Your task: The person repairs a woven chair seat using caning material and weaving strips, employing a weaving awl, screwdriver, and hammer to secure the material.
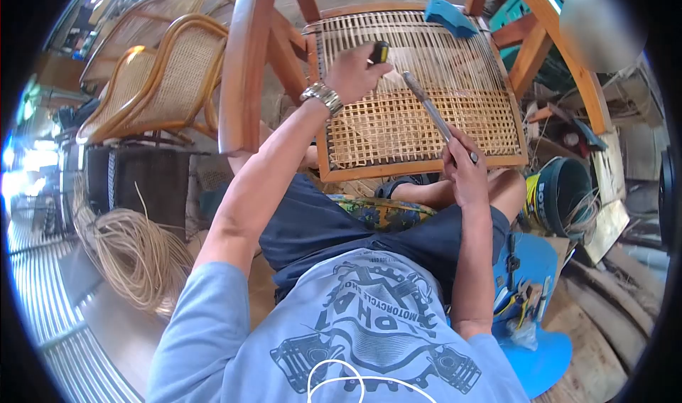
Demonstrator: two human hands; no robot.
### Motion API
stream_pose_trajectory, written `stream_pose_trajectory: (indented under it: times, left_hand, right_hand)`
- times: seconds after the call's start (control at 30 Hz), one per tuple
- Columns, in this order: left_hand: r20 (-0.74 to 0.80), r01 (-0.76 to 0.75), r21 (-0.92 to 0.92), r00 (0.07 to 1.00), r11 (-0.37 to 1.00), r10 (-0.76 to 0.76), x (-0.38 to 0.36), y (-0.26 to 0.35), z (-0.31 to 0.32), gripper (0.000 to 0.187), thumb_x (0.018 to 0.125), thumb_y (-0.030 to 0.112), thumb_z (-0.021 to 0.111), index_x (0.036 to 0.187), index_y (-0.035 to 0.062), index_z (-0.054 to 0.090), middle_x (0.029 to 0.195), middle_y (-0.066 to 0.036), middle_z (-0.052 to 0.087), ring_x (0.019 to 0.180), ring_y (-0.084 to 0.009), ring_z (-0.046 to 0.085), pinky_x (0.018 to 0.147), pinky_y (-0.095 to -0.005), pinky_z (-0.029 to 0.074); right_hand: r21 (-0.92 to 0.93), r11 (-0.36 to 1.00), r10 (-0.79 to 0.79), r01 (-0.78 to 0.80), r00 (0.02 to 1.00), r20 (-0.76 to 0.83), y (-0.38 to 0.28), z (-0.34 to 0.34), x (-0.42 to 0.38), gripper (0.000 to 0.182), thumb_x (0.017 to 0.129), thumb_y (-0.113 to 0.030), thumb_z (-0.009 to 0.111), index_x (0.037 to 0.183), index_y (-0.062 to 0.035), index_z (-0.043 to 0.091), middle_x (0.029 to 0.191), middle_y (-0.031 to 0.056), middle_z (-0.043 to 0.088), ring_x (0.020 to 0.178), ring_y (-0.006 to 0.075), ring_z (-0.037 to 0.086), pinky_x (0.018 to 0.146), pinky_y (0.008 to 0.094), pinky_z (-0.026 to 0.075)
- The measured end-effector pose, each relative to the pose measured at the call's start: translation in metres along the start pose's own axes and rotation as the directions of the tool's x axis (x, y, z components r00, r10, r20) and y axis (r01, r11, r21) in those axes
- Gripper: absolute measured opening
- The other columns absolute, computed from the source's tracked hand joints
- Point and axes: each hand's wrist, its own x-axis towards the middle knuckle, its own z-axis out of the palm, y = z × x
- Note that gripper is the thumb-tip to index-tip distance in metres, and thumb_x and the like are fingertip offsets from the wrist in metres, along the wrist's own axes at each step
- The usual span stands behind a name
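Observation:
A wooden chair frame (426, 167) holds a cane seat, woven in a grid in its nearer part and strung with parallel strands in its farther part. Over the seat's left side is my left hand (353, 74), wearing a metal watch, its fingers around a small black and yellow tool (379, 52). My right hand (465, 163) is closed on a long metal tool (428, 106), whose tip points up and left over the weave. A blue block (450, 18) lies on the strands at the seat's far right.
Rattan chairs (181, 69) stand at the left, above a coil of cane (135, 257). To the right are a dark green bucket (561, 193) and a blue stool (543, 346) bearing pliers (526, 303). Wooden chair legs rise on both sides of the seat.

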Motion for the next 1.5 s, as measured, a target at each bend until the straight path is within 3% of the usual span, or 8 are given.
stream_pose_trajectory:
  times: [0.23,0.6,0.87,0.93,1.1,1.3,1.37,1.5]
  left_hand:
    - [-0.042,-0.063,-0.086,0.997,0.994,0.06,-0.005,-0.002,-0.004,0.038,0.089,0.038,0.072,0.098,0.0012,0.065,0.077,-0.018,0.069,0.072,-0.0327,0.069,0.068,-0.0432,0.053]
    - [-0.229,-0.128,-0.215,0.97,0.968,0.077,-0.019,0.002,-0.003,0.039,0.088,0.039,0.074,0.097,0.002,0.066,0.077,-0.018,0.07,0.07,-0.0324,0.07,0.065,-0.0424,0.053]
    - [-0.06,-0.035,-0.111,0.998,0.993,0.028,-0.023,-0.001,0.007,0.04,0.09,0.038,0.075,0.105,0.0015,0.066,0.075,-0.016,0.07,0.064,-0.0222,0.069,0.061,-0.0362,0.052]
    - [-0.115,-0.109,-0.12,0.989,0.987,0.095,-0.021,0.003,0.006,0.037,0.088,0.037,0.074,0.092,0.0012,0.064,0.072,-0.018,0.067,0.069,-0.0331,0.068,0.065,-0.0434,0.052]
    - [-0.086,-0.033,-0.198,0.996,0.98,0.016,-0.026,0.01,-0.004,0.038,0.089,0.036,0.074,0.094,-0.0005,0.064,0.08,-0.022,0.069,0.074,-0.0335,0.07,0.068,-0.0424,0.054]
    - [0.05,-0.053,-0.09,0.997,0.995,0.058,-0.026,0.001,0.006,0.04,0.092,0.037,0.074,0.109,0.0013,0.066,0.087,-0.018,0.073,0.076,-0.0227,0.073,0.068,-0.0362,0.055]
    - [-0.036,-0.117,-0.142,0.993,0.983,0.113,-0.029,-0.003,0.007,0.04,0.09,0.037,0.074,0.096,-0.0008,0.064,0.08,-0.02,0.069,0.07,-0.031,0.069,0.066,-0.0412,0.053]
    - [-0.077,-0.107,-0.141,0.992,0.984,0.097,-0.04,0.01,-0.009,0.038,0.092,0.037,0.075,0.107,0.0027,0.067,0.082,-0.011,0.074,0.072,-0.0163,0.071,0.066,-0.0332,0.054]
  right_hand:
    - [-0.169,0.983,0.103,-0.076,0.982,0.157,-0.005,0.005,-0.009,0.037,0.104,-0.014,0.056,0.138,-0.0006,0.058,0.071,-0.0021,0.053,0.052,0.0026,0.039,0.045,0.0186,0.029]
    - [0.07,0.997,-0.014,0.01,0.998,0.058,-0.012,0.002,-0.01,0.037,0.105,-0.008,0.052,0.141,0.0007,0.056,0.076,0.0003,0.053,0.056,0.002,0.039,0.044,0.0169,0.029]
    - [0.1,0.995,-0.015,0.012,0.999,0.031,-0.003,-0.001,-0.016,0.037,0.104,-0.009,0.055,0.139,0.0003,0.057,0.076,0.0008,0.054,0.056,0.0028,0.041,0.045,0.0165,0.03]
    - [-0.109,0.989,0.122,-0.1,0.968,0.219,-0.014,0.0,-0.017,0.037,0.103,-0.008,0.056,0.139,0.0002,0.058,0.076,0.0012,0.055,0.055,0.0033,0.041,0.045,0.0166,0.03]
    - [0.06,0.996,0.064,-0.069,0.995,0.082,-0.012,-0.006,-0.025,0.036,0.104,-0.009,0.055,0.138,0.0005,0.058,0.076,0.0006,0.054,0.054,0.0033,0.039,0.045,0.0171,0.03]
    - [0.056,0.997,0.058,-0.056,0.998,-0.035,-0.005,0.005,-0.035,0.036,0.103,-0.008,0.055,0.138,0.0007,0.058,0.076,0.0008,0.053,0.054,0.0033,0.039,0.046,0.0175,0.03]
    - [-0.061,0.986,0.161,-0.152,0.97,0.18,-0.005,-0.004,-0.042,0.036,0.104,-0.008,0.055,0.138,0.0008,0.058,0.077,0.0011,0.054,0.054,0.0034,0.038,0.046,0.0173,0.03]
    - [0.132,0.984,0.116,-0.116,0.993,0.01,-0.004,-0.006,-0.05,0.037,0.105,-0.01,0.053,0.14,0.0007,0.056,0.078,0.0008,0.052,0.054,0.0036,0.037,0.046,0.0171,0.028]
